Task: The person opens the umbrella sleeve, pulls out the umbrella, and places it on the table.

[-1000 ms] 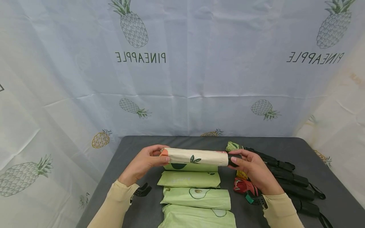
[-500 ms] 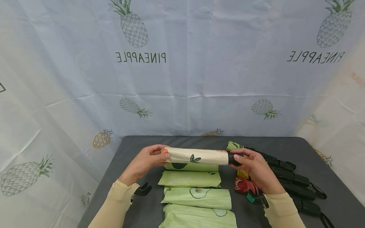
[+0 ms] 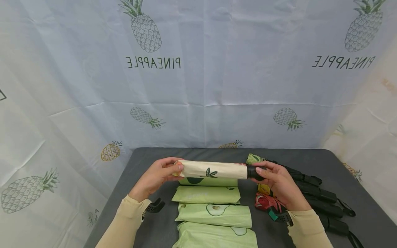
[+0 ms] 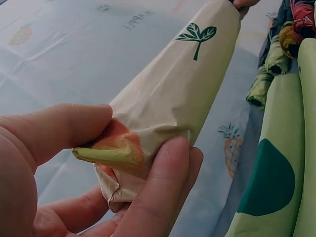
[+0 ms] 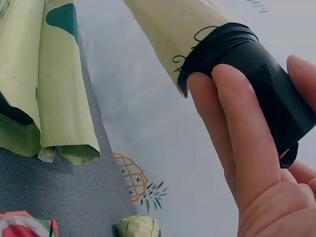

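Level above the table I hold a folded umbrella in a cream sleeve (image 3: 214, 169) with a dark leaf print. My left hand (image 3: 158, 177) pinches its left end; in the left wrist view, orange cloth and a yellow-green fold (image 4: 111, 155) show between thumb and fingers. At the other end my right hand (image 3: 280, 182) grips the black handle (image 5: 266, 89), thumb on one side and fingers on the other. A black band of cloth sits where the handle meets the sleeve. Beneath, several light green sleeves (image 3: 214, 215) lie in a column, some with avocado prints.
Several folded umbrellas with black handles (image 3: 322, 191) lie at the right of the dark grey table (image 3: 149, 227), wrist loops towards the right edge. Their cloth ends are red (image 3: 263, 200), yellow and green (image 3: 254, 158). A pineapple-print curtain (image 3: 204, 86) hangs behind.
My right hand has shifted slightly right, and more black handle shows beside the cream sleeve. My left thumb has moved slightly up at the sleeve's end.
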Demonstrator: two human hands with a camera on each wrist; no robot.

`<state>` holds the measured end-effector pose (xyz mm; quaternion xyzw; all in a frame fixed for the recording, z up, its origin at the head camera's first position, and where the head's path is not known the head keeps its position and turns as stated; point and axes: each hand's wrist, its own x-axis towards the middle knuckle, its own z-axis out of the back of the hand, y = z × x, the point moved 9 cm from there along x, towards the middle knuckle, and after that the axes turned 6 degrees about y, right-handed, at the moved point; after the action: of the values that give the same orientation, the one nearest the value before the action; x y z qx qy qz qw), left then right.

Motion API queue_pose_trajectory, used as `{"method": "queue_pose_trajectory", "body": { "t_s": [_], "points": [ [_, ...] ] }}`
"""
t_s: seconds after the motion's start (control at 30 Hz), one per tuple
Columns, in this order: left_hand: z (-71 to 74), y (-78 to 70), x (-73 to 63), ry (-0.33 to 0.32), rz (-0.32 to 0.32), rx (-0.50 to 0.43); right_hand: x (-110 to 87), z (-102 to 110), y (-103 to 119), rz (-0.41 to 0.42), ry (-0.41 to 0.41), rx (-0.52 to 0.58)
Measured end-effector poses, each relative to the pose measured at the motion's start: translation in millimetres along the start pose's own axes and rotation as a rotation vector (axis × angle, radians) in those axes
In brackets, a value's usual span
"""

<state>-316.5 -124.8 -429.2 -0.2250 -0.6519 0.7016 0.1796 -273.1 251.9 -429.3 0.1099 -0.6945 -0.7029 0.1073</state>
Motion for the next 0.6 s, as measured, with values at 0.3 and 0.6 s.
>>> {"method": "queue_pose_trajectory", "body": {
  "t_s": [0.3, 0.6],
  "points": [
    [1.7, 0.4, 0.7, 0.008, -0.004, 0.011, 0.1, 3.1, 0.0, 0.012, 0.005, -0.006],
    [2.5, -1.1, -1.2, 0.004, -0.002, 0.028, -2.0, 8.0, -1.3, 0.006, -0.004, -0.008]
  ]
}}
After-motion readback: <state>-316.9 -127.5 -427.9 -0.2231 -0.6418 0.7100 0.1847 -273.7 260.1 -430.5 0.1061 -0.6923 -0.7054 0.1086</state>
